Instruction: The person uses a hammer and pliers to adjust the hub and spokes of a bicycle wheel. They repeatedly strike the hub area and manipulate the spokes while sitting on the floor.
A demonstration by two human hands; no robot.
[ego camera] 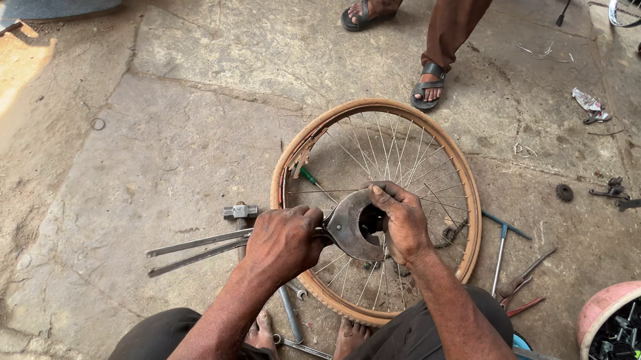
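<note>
Hands (283, 241) (both clenched) on wheel pliers (347, 225)

One item only: a crumpled wrapper (590, 104), silvery white with traces of red, lying flat on the concrete ground well up and to the right of the right hand's fingers (386, 196), far from the left hand's fingers (309, 223). Its shape is irregular and creased, and any print on it is too small to make out. No labels, signs or screens are in view.
</note>
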